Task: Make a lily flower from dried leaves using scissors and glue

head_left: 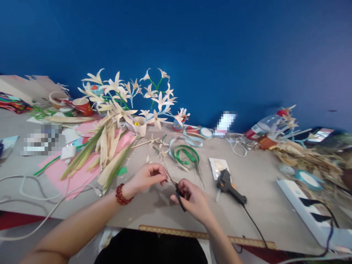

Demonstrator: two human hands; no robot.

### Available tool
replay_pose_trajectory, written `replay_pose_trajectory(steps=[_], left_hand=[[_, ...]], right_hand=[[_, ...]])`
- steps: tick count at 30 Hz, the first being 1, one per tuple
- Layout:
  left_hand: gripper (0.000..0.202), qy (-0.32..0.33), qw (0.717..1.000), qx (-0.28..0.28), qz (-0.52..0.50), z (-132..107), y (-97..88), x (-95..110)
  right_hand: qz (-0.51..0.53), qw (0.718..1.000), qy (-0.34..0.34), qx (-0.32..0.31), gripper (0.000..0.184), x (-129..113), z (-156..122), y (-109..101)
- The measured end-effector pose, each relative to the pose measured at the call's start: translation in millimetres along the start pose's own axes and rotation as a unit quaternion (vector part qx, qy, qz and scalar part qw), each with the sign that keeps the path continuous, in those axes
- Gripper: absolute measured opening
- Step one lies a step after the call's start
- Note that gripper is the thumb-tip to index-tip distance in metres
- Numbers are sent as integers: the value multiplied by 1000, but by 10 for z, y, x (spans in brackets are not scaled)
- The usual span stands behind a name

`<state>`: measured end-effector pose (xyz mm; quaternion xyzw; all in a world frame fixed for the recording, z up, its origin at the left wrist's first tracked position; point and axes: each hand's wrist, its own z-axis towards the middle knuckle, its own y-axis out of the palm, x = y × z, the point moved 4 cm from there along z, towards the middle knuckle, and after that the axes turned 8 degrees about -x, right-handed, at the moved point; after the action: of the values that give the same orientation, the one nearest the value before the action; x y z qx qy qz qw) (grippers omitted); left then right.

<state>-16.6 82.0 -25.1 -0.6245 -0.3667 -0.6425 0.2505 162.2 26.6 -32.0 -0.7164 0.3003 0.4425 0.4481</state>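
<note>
Near centre, one right hand (192, 200), fingers curled closed about the dark handles of the scissors (180, 200), slim blades pointing far and left; how wide the blades stand cannot be told; the scissors, over the near middle of the table (258, 172), should be light, rigid and hard, best taken by the handle loops, clear of the edges; just left of them, one left hand (147, 179), thumb and forefinger drawn almost together beside the blades, other fingers loosely bent; whether anything lies in that pinch is too small to tell; right, one black glue gun (230, 189), cord trailing near; left, pale and green husk strips (106, 146), likely light, dry and apt to split, best lifted by their thick ends; centre, one coil of green ribbon (197, 157), probably soft and slippery; far, pale star-shaped flowers (118, 88), presumably fragile, best held by the stems.
</note>
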Motion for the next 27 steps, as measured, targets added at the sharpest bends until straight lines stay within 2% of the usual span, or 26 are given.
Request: replay_pose_trajectory(steps=[4, 8, 13, 27], left_hand=[[22, -21, 999, -34, -9, 4, 15, -33], [24, -35, 998, -55, 5, -10, 28, -22], [27, -42, 997, -60, 5, -23, 39, 2], [22, -44, 996, -79, -14, -16, 39, -20]], right_hand=[[-199, 980, -14, -6, 32, -144, -4, -162], [-288, 957, -21, -22, 32, -227, -6, -241], [-317, 948, -11, -24, 31, -222, -3, -239], [-320, 947, -10, -36, 32, -178, 1, -260]])
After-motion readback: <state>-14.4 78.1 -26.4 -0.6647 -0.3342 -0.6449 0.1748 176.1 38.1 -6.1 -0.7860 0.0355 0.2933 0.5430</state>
